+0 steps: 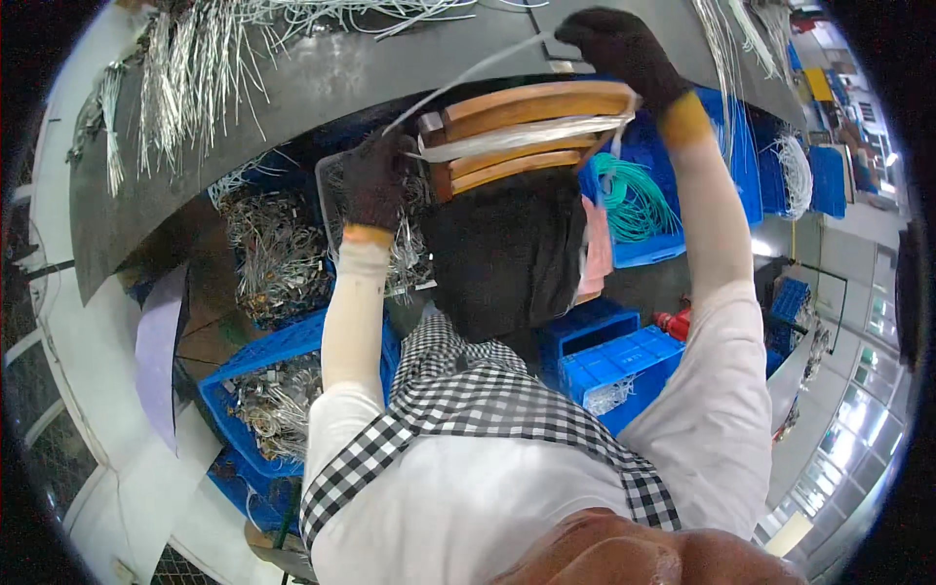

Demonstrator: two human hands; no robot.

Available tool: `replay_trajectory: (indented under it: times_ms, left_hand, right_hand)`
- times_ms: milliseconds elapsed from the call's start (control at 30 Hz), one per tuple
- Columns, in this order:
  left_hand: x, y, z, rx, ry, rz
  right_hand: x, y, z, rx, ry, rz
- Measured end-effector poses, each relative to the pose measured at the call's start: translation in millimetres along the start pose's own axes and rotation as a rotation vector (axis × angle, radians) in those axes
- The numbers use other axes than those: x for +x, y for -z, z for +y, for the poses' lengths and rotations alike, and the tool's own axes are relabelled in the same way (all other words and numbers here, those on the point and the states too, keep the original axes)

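Note:
A thin white strand (468,76), perhaps a cable, stretches in a slant between my two dark-gloved hands. My right hand (624,54) is closed on its upper end, raised above the bench edge. At the lower end, my left hand (375,180) is closed around the strand, its fingers partly blurred. Between and just below them stands a curved wooden chair back (536,107), with a pale wrapping (526,138) running along its slats. Dark cloth (507,249) hangs below the chair back, toward my lap.
A grey workbench (331,73) curves across the front, with bundles of silvery wires (200,88) at its left. Blue crates (258,370) of wires stand left; a bin of green cables (634,200) sits right. Another blue crate (624,363) is near my right side.

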State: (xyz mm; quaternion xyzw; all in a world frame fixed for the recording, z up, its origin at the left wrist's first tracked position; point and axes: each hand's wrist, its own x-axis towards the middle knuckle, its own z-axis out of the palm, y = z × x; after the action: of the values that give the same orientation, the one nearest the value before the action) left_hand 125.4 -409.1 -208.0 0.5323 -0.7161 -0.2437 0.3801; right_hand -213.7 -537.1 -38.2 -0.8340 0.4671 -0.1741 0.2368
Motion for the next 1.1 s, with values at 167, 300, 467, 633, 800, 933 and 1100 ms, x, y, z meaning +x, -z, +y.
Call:
replay_trajectory:
  times_ms: [167, 300, 467, 633, 800, 933, 1100]
  left_hand:
    - [47.2, -24.5, 5.9, -0.326, -0.047, -0.041]
    - [64.7, -45.5, -12.6, -0.600, 0.094, -0.188]
    - [3.8, -32.7, -24.4, 0.055, 0.052, 0.045]
    - [-65.6, -50.9, 62.2, -0.067, -0.140, -0.129]
    - [-56.6, -77.0, 144.9, -0.071, -0.761, -0.380]
    - [-70.9, -69.7, 127.8, -0.287, -0.624, -0.729]
    - [-96.2, -28.5, 49.5, -0.393, 0.163, -0.223]
  right_hand:
    - [7.8, 23.2, 114.3, -0.845, 0.235, -0.053]
    - [-112.0, 23.2, 208.7, -1.014, -0.171, -0.258]
    - [-289.8, -73.6, 203.2, -0.629, -0.716, -0.199]
    - [-322.6, -205.4, 21.1, -0.305, -0.627, -0.047]
    - [-288.9, -225.6, -141.5, -0.030, -0.424, -0.269]
    - [-290.9, -160.0, -154.5, -0.014, -0.212, -0.206]
    - [-257.2, -57.9, -112.5, 0.122, -0.325, -0.237]
